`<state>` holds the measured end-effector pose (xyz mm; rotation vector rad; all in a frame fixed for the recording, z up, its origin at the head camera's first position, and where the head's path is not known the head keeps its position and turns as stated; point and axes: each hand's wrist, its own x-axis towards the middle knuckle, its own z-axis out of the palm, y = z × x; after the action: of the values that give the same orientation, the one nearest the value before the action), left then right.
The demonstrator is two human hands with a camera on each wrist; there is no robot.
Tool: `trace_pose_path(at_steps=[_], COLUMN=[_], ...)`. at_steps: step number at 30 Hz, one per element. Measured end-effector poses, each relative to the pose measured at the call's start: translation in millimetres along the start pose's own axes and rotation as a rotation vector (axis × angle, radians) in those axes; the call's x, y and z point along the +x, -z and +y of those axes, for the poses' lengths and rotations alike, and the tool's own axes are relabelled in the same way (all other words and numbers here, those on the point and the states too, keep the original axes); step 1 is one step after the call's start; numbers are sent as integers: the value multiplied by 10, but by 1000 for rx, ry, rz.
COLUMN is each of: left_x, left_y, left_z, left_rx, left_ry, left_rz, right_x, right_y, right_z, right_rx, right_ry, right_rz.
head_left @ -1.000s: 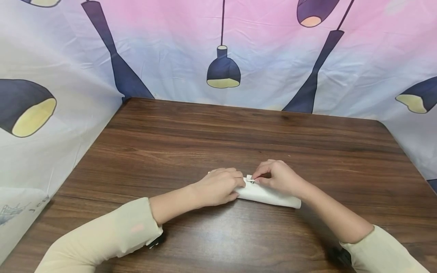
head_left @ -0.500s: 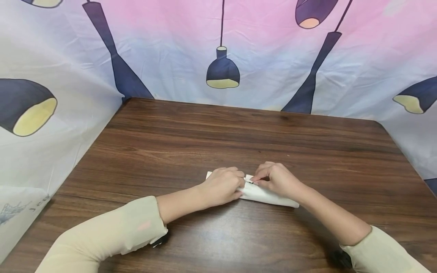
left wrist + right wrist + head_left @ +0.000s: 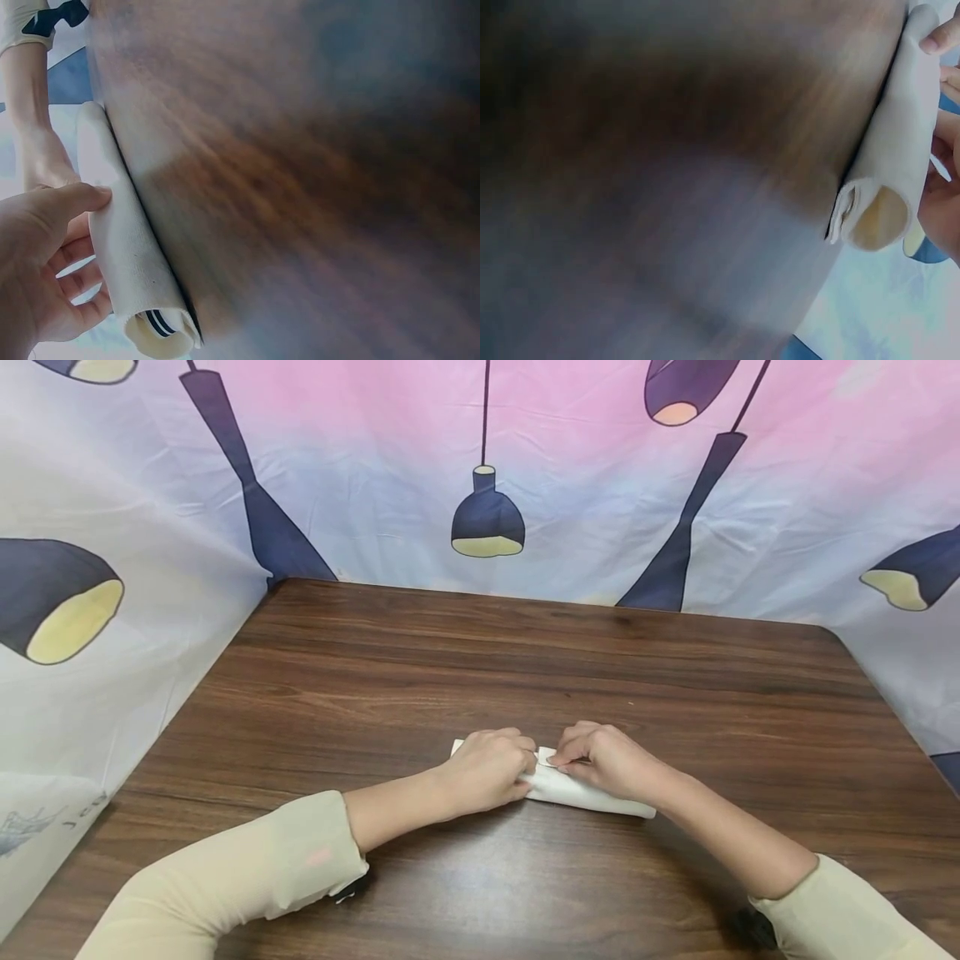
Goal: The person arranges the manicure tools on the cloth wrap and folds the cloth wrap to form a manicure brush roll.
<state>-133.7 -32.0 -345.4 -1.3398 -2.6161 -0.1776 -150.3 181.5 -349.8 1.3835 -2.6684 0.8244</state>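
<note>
A white cloth roll [image 3: 581,794] lies on the brown wooden table, slightly slanted across the head view. My left hand [image 3: 487,768] holds its left half, thumb on the near side and fingers over the far side. At the middle of the roll, my right hand [image 3: 609,758] pinches a small white tab [image 3: 547,757] between thumb and index finger. Seen from the left wrist, the open end of the cloth roll [image 3: 139,255] has dark stripes inside. The right wrist view shows wound layers at the other end of the roll [image 3: 900,127].
The wooden table [image 3: 420,652] stretches behind and around the roll. A fabric backdrop [image 3: 390,468] printed with dark lamps hangs along its back and sides. Dark wrist gear [image 3: 350,888] shows under the left cuff.
A second ago a small metal-looking fastener showed under the tab; now the tab lies down over it and hides it. Both hands keep their place on the roll.
</note>
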Motion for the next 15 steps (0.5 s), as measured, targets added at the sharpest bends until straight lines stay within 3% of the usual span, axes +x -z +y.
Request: trace_pose_path(at_steps=[8,15], left_x=[5,57], left_y=[8,25], left_z=[7,-21], left_rx=[-23,-51], left_ry=[0,15], left_rz=[-7,-46], right_x=[-58,-111], right_y=[12,124], right_z=[-2,-16], right_rx=[-38,-41], right_ry=[20,-82], right_rz=[-31,-130])
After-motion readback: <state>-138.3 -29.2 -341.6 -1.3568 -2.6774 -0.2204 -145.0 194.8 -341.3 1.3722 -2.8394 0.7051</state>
